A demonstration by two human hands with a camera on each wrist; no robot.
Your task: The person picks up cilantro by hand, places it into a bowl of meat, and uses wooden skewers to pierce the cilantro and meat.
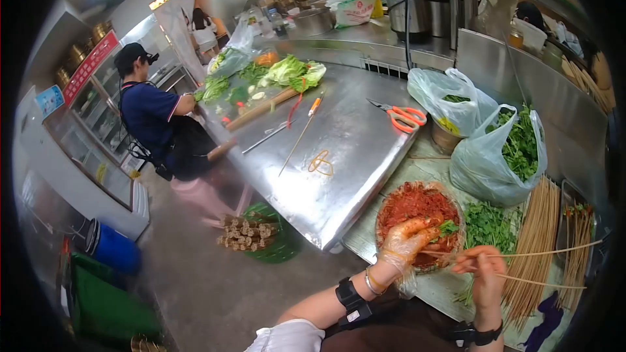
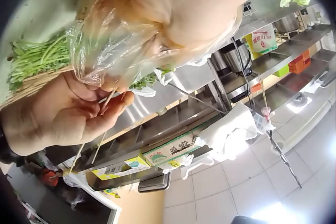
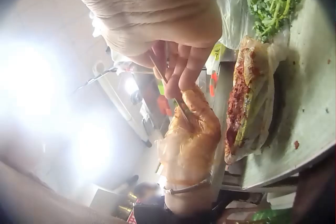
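Observation:
Above a bowl of red sauced food (image 1: 417,207), the left hand (image 1: 405,242), in a clear plastic glove smeared with red, pinches a bit of green herb (image 1: 447,228) and the skewer ends. The bare right hand (image 1: 484,275) holds two thin wooden skewers (image 1: 551,252) that stick out to the right. In the left wrist view the gloved hand (image 2: 157,24) meets the bare fingers, with a skewer (image 2: 108,101) between them. From the right wrist, the bare hand (image 3: 163,24) grips a skewer (image 3: 157,70) reaching the gloved fingers.
Right of the bowl lie loose herbs (image 1: 489,227), a pile of skewers (image 1: 536,248) and a plastic bag of greens (image 1: 499,150). Orange-handled scissors (image 1: 405,119) lie on the metal table (image 1: 274,189). A person in blue (image 1: 147,101) stands at the left.

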